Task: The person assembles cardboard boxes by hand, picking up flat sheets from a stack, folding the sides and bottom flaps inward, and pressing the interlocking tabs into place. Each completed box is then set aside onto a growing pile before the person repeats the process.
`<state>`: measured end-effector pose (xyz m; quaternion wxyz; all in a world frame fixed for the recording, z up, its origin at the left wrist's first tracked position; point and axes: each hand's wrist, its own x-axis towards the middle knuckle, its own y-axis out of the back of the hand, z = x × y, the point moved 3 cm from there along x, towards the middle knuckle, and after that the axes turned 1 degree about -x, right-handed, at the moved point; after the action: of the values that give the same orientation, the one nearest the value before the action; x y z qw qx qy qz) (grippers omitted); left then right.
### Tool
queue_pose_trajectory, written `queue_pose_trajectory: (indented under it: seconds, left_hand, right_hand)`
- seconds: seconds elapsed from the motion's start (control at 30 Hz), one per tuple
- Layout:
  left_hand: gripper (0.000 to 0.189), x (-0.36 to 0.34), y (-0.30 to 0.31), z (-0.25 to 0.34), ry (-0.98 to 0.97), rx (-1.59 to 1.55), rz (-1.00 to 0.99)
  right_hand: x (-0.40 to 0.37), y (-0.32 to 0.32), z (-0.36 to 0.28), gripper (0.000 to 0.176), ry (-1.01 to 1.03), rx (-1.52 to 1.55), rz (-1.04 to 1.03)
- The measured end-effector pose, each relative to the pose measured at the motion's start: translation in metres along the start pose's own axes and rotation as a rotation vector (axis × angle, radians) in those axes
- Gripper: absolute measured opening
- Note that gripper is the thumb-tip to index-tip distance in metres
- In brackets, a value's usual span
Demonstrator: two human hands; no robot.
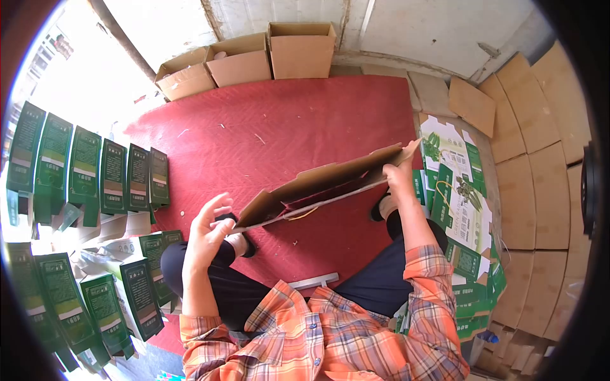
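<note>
In front of my knees is a partly unfolded cardboard box (330,184), its brown inside facing up and a bit of yellow cord showing at its lower edge. It is tilted, with the right end higher. My right hand (399,178) grips that right end, thumb on the near panel. At the lower left corner, my left hand (208,230) has its fingers spread, and the thumb side touches or nearly touches the cardboard. The box's outer printed face is turned away from me.
Green printed boxes (84,165) stand in rows on the left. Flat green-and-white printed cartons (464,216) are piled on the right, beside stacked brown cardboard (515,197). Several open brown cartons (302,54) line the far wall. Scraps lie on the red mat (254,120).
</note>
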<state>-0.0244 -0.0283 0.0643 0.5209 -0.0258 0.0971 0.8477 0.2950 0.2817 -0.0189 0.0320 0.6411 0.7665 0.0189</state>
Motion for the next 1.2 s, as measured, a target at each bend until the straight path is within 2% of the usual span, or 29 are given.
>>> queue_pose_trajectory:
  seconds: [0.1, 0.17, 0.2, 0.27, 0.3, 0.33, 0.37, 0.43, 0.47, 0.53, 0.63, 0.67, 0.7, 0.73, 0.77, 0.8, 0.83, 0.9, 0.97, 1.03, 1.1, 1.13, 1.2]
  left_hand:
    - [0.065, -0.001, -0.018, 0.038, -0.078, 0.387, -0.236]
    - [0.053, 0.002, -0.040, 0.066, -0.042, 0.694, -0.330]
    - [0.053, 0.005, -0.046, 0.066, -0.047, 0.692, -0.334]
    - [0.038, 0.015, -0.052, 0.057, -0.122, 0.969, -0.170]
    - [0.026, 0.022, -0.047, 0.045, -0.166, 0.947, -0.085]
    - [0.026, 0.029, -0.038, 0.037, -0.189, 0.832, -0.032]
    - [0.026, 0.034, -0.029, 0.035, -0.207, 0.720, 0.022]
    - [0.029, 0.040, -0.007, 0.022, -0.073, 0.542, 0.148]
    - [0.029, 0.044, 0.004, 0.020, -0.068, 0.495, 0.202]
    - [0.030, 0.044, 0.014, 0.029, 0.019, 0.347, 0.290]
    - [0.035, 0.054, 0.033, 0.017, -0.024, 0.225, 0.422]
    - [0.035, 0.057, 0.037, 0.011, 0.019, 0.239, 0.441]
    - [0.038, 0.064, 0.040, -0.004, -0.017, 0.307, 0.463]
    - [0.042, 0.063, 0.037, -0.006, 0.011, 0.316, 0.478]
    - [0.046, 0.064, 0.036, -0.008, 0.034, 0.323, 0.495]
    - [0.054, 0.067, 0.044, -0.024, -0.225, 0.401, 0.523]
    - [0.054, 0.062, 0.043, -0.021, -0.220, 0.403, 0.526]
    - [0.053, 0.045, 0.030, 0.011, -0.334, 0.603, 0.623]
    - [0.051, 0.024, 0.015, 0.035, -0.356, 0.673, 0.650]
    - [0.055, 0.004, 0.002, 0.044, -0.561, 0.470, 0.452]
    - [0.062, -0.003, -0.010, 0.062, -0.592, 0.464, -0.102]
    - [0.074, -0.001, -0.015, 0.066, -0.459, 0.431, -0.270]
    - [0.074, 0.006, -0.013, 0.054, -0.351, 0.676, -0.252]
  right_hand:
    - [-0.002, 0.000, 0.002, 0.104, 0.063, -0.073, 0.016]
    - [-0.013, -0.010, -0.020, 0.106, -0.054, -0.019, -0.101]
    - [-0.017, -0.010, -0.023, 0.105, -0.077, -0.054, -0.108]
    - [-0.011, -0.005, -0.011, 0.105, -0.062, -0.137, -0.147]
    - [-0.009, -0.005, -0.004, 0.104, -0.051, -0.216, -0.192]
    - [-0.020, -0.009, -0.021, 0.090, -0.071, -0.181, -0.121]
    - [-0.018, -0.004, -0.023, 0.090, -0.072, -0.177, -0.127]
    - [-0.015, 0.002, -0.020, 0.065, -0.164, -0.167, -0.407]
    - [-0.027, 0.000, -0.044, 0.044, -0.200, -0.208, -0.341]
    - [-0.031, 0.004, -0.055, 0.046, -0.241, -0.262, -0.426]
    - [-0.042, -0.001, -0.055, 0.049, -0.240, -0.304, -0.541]
    - [-0.045, -0.006, -0.045, 0.050, -0.166, -0.243, -0.540]
    - [-0.047, -0.011, -0.032, 0.050, -0.091, -0.181, -0.540]
    - [-0.043, -0.014, -0.016, 0.051, 0.162, -0.339, -0.576]
    - [-0.037, -0.011, -0.014, 0.051, 0.165, -0.335, -0.580]
    - [-0.032, -0.006, -0.005, 0.049, -0.056, -0.366, -0.573]
    - [-0.031, -0.003, 0.003, 0.048, -0.278, -0.397, -0.563]
    - [-0.032, -0.006, 0.000, 0.046, -0.257, -0.387, -0.562]
    - [-0.031, -0.005, -0.006, 0.043, -0.205, -0.375, -0.545]
    - [-0.032, -0.007, -0.007, 0.040, -0.151, -0.361, -0.518]
    - [-0.030, -0.007, -0.005, 0.038, -0.098, -0.347, -0.494]
    - [-0.027, -0.007, -0.003, 0.037, -0.087, -0.350, -0.520]
    - [-0.025, -0.004, 0.001, 0.036, -0.076, -0.351, -0.547]
